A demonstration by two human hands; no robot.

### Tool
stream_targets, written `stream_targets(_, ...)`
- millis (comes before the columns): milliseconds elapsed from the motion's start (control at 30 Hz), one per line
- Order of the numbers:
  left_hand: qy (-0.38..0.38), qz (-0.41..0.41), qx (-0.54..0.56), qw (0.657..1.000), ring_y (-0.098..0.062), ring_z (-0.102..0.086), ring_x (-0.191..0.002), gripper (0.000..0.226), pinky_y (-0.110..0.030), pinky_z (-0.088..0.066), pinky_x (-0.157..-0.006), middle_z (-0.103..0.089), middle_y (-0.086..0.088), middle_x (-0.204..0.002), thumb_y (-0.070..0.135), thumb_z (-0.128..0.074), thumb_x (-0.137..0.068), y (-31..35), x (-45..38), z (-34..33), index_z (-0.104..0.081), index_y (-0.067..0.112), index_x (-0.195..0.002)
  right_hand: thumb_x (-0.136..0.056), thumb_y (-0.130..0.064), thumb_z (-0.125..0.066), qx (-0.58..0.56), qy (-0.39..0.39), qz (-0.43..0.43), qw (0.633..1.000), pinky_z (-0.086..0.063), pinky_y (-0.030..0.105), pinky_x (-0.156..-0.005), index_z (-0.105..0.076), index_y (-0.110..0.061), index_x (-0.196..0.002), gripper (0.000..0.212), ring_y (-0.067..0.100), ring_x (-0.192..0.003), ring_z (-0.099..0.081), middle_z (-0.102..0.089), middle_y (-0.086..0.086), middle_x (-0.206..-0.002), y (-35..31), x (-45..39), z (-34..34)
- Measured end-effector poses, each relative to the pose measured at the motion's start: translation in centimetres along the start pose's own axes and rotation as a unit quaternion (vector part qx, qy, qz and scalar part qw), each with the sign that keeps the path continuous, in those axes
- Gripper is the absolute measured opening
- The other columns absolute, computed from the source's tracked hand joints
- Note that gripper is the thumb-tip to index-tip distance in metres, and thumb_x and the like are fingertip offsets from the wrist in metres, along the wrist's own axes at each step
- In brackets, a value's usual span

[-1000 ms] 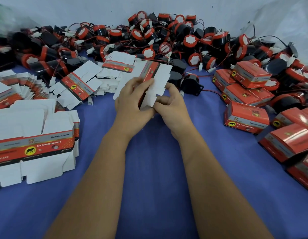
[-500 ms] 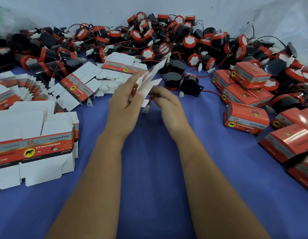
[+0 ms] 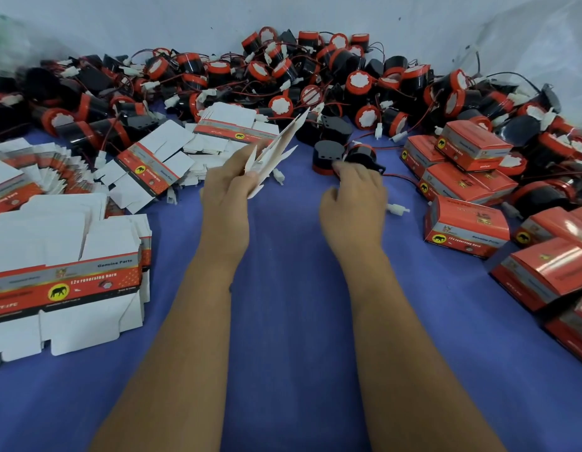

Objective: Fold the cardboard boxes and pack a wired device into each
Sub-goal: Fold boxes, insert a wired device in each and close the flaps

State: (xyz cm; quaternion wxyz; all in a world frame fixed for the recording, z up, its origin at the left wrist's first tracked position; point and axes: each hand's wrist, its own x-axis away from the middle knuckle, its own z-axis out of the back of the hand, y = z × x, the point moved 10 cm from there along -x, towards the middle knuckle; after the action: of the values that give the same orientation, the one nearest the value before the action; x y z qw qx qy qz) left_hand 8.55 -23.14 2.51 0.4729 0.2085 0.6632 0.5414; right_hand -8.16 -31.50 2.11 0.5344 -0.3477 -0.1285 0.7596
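Packed boxes pile right; many horns and flat blanks remain. Left hand grips an unfolded box; right hand closes on a horn.

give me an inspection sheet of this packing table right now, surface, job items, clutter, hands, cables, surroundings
Surface: blue cloth, bare between the arms.
Job's things: flat box blanks stacked left; folded red boxes right; horn pile at back.
Clutter: nothing seen.
Grippers: left hand holds a partly opened box; right hand reaches a black horn, grip unclear.
Cables: red and black leads with a white plug near the right hand.
Surroundings: pale wall behind.
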Motion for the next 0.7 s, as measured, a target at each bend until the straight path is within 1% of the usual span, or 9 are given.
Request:
stream_targets(67,-0.020,-0.009,0.005,1.000,0.007,-0.057,-0.101,0.042,-0.021,-0.043,-0.093,-0.069,0.027,-0.098,0.030,-0.039,-0.084,0.5,0.2,-0.4,-0.071,0.054,-0.098,-0.086,0.012,-0.044,-0.272,-0.042,0.005,0.961,-0.031,0.008,-0.102,-0.023,-0.018,-0.154,0.077,0.012,-0.143,-0.027,-0.029,0.000,-0.157,-1.8,0.7,-1.2)
stream_targets(100,-0.029,-0.009,0.014,0.999,0.000,-0.060,-0.106,0.041,-0.025,-0.046,-0.094,-0.071,0.022,-0.102,0.031,-0.040,-0.083,0.4,0.3,-0.6,-0.073,0.048,-0.101,-0.084,0.016,-0.043,-0.344,-0.065,0.008,0.937,-0.033,0.001,-0.094,-0.012,-0.022,-0.156,0.088,0.002,-0.142,-0.026,-0.021,-0.003,-0.161,-2.6,1.0,-1.8)
stream_targets(200,-0.035,0.004,0.014,0.999,-0.023,-0.057,-0.121,0.045,-0.042,-0.044,-0.103,-0.070,0.001,-0.119,0.030,-0.042,-0.083,-0.7,0.3,-0.7,-0.073,0.026,-0.114,-0.077,0.021,-0.044,-0.403,-0.083,0.028,0.911,-0.044,0.004,-0.073,-0.008,-0.023,-0.156,0.097,-0.030,-0.118,-0.034,-0.020,-0.007,-0.160,-3.5,1.5,-2.5)
stream_targets(300,0.035,-0.003,0.042,0.998,-0.019,-0.059,-0.106,0.036,-0.040,-0.045,-0.091,-0.067,-0.004,-0.109,0.035,-0.045,-0.079,0.0,-0.1,0.7,-0.071,0.029,-0.103,-0.077,0.011,-0.047,-0.426,-0.090,0.041,0.899,-0.044,0.006,-0.083,-0.035,-0.026,-0.146,0.080,-0.020,-0.111,-0.048,-0.046,-0.011,-0.143,-4.1,1.7,-2.3)
stream_targets(367,0.086,-0.004,0.043,0.995,-0.027,-0.057,-0.110,0.033,-0.044,-0.046,-0.091,-0.063,-0.012,-0.110,0.041,-0.043,-0.075,0.1,-0.3,1.8,-0.064,0.034,-0.100,-0.076,0.003,-0.049,-0.427,-0.123,0.064,0.893,-0.044,0.010,-0.088,-0.049,-0.027,-0.132,0.063,-0.008,-0.111,-0.053,-0.057,-0.014,-0.127,-5.3,2.5,-2.7)
stream_targets(433,0.112,0.020,0.087,0.990,-0.031,-0.056,-0.112,0.031,-0.042,-0.049,-0.087,-0.060,-0.015,-0.114,0.045,-0.045,-0.076,-0.5,-0.2,2.3,-0.060,0.033,-0.100,-0.078,-0.003,-0.054,-0.451,-0.149,0.076,0.877,-0.048,0.021,-0.093,-0.054,-0.025,-0.126,0.052,0.003,-0.114,-0.056,-0.060,-0.010,-0.123,-6.3,3.0,-2.9)
stream_targets(533,0.086,0.034,0.169,0.981,-0.026,-0.062,-0.100,0.036,-0.042,-0.050,-0.084,-0.065,-0.008,-0.105,0.046,-0.049,-0.080,-0.9,-0.1,1.5,-0.059,0.022,-0.105,-0.086,-0.021,-0.062,-0.493,-0.145,0.070,0.855,-0.049,0.030,-0.098,-0.057,-0.025,-0.122,0.037,0.011,-0.118,-0.058,-0.063,-0.006,-0.123,-6.4,2.8,-2.6)
stream_targets(600,0.059,0.044,0.159,0.985,-0.029,-0.063,-0.109,0.050,-0.044,-0.050,-0.092,-0.067,-0.010,-0.114,0.051,-0.049,-0.081,-1.0,0.0,0.7,-0.062,0.017,-0.115,-0.085,-0.034,-0.066,-0.494,-0.120,0.030,0.861,-0.050,0.039,-0.099,-0.060,-0.025,-0.119,0.036,0.014,-0.118,-0.059,-0.065,-0.005,-0.122,-5.4,2.3,-2.4)
stream_targets(700,0.003,0.068,0.172,0.983,-0.021,-0.064,-0.112,0.054,-0.037,-0.051,-0.094,-0.070,-0.003,-0.116,0.062,-0.046,-0.084,-1.4,0.2,-1.0,-0.064,0.023,-0.117,-0.081,-0.032,-0.074,-0.512,-0.043,-0.007,0.858,-0.055,0.028,-0.081,-0.064,-0.027,-0.103,0.025,0.008,-0.096,-0.065,-0.070,-0.011,-0.100,-3.9,1.7,-1.3)
